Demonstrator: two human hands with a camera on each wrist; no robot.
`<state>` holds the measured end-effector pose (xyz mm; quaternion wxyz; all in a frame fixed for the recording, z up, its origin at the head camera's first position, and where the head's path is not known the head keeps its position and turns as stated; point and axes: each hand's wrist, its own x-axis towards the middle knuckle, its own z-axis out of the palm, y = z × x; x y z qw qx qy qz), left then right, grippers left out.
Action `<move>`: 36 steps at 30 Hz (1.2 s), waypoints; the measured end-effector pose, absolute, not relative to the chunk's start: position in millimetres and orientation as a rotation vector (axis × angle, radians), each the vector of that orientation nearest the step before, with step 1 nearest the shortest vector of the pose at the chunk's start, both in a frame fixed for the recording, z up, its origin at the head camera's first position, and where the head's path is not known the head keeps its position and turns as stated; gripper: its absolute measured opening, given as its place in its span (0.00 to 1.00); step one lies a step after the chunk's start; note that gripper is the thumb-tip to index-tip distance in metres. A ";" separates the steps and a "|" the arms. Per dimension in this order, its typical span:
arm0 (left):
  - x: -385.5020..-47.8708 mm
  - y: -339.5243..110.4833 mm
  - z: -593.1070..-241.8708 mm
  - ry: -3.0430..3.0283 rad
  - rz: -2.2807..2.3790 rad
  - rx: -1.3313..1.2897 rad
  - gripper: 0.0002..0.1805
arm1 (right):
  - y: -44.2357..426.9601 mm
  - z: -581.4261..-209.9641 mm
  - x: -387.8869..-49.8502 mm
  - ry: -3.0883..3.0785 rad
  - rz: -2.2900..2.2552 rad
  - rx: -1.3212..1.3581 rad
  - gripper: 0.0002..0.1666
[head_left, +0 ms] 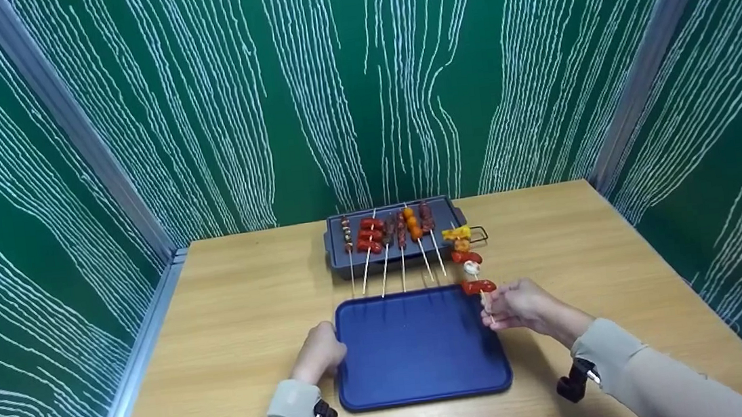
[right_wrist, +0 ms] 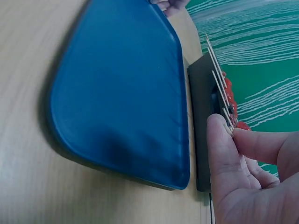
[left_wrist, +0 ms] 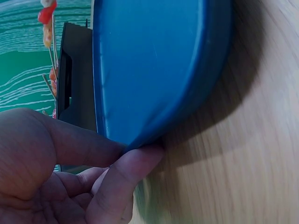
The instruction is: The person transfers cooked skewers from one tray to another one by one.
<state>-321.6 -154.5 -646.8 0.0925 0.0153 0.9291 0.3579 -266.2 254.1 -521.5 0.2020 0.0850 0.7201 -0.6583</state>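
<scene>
A blue tray [head_left: 422, 350] lies on the table with nothing on it. My left hand [head_left: 322, 351] pinches its left rim; the left wrist view shows thumb and finger of the hand [left_wrist: 88, 168] on the tray's edge [left_wrist: 149, 60]. Between thumb and fingers, my right hand [head_left: 520, 306] holds the stick of a mixed skewer [head_left: 467, 258] with yellow, red and white pieces, tilted up beside the tray's back right corner. In the right wrist view the hand [right_wrist: 252, 172] pinches the stick's end, right of the tray [right_wrist: 121, 88].
Behind the tray stands a dark grill [head_left: 339, 262] with a wire handle [head_left: 479, 233] at its right. Several skewers lie across it, including red pieces [head_left: 370, 236] and orange balls [head_left: 412, 221], their sticks pointing forward. Green patterned panels [head_left: 394, 97] enclose the table [head_left: 237, 303].
</scene>
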 end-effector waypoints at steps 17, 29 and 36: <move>-314.3 -150.1 -632.8 2.791 0.985 0.026 0.06 | 247.5 -536.0 -241.7 2.079 -1.789 0.224 0.10; -315.4 -150.4 -636.3 2.795 0.983 0.027 0.07 | 242.9 -547.2 -225.6 2.065 -1.801 0.274 0.08; -318.1 -152.2 -638.5 2.762 0.994 0.038 0.06 | 239.8 -554.9 -219.1 2.033 -1.811 0.273 0.08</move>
